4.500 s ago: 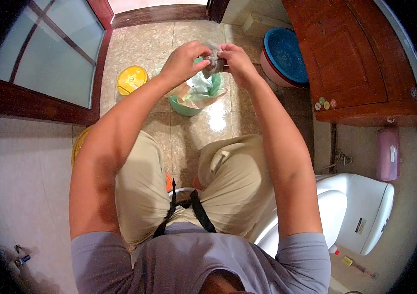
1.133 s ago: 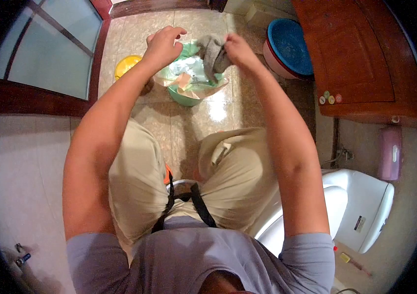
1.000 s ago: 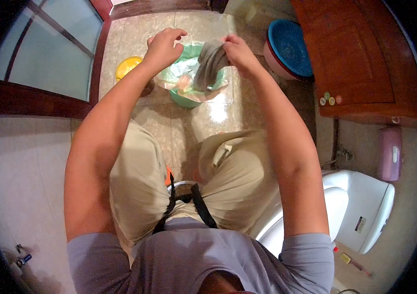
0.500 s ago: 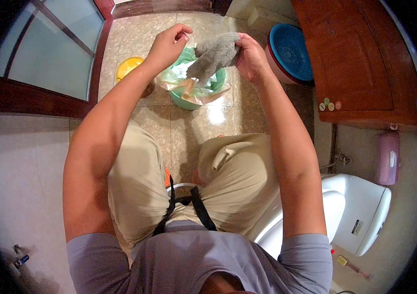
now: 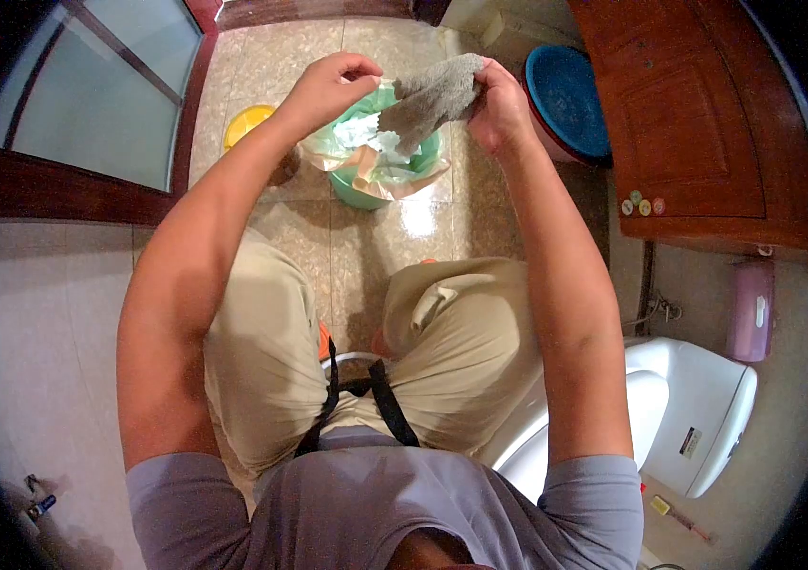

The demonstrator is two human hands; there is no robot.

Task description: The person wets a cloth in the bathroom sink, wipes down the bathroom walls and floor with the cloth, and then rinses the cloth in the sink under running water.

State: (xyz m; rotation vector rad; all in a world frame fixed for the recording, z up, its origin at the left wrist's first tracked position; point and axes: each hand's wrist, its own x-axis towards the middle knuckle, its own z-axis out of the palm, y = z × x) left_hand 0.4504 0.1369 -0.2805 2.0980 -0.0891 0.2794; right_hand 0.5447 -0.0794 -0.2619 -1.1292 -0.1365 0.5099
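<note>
A person's right hand [image 5: 502, 106] grips a grey cloth [image 5: 431, 101] at the wearer's 12 o'clock; the left hand [image 5: 336, 90], thumb and fingers close, may or may not be pinching something beside it. Below the cloth stands a bag-lined green bin [image 5: 355, 190], with a yellow round object [image 5: 247, 121] toward 11 o'clock and a blue basin [image 5: 570, 100] toward 1.
</note>
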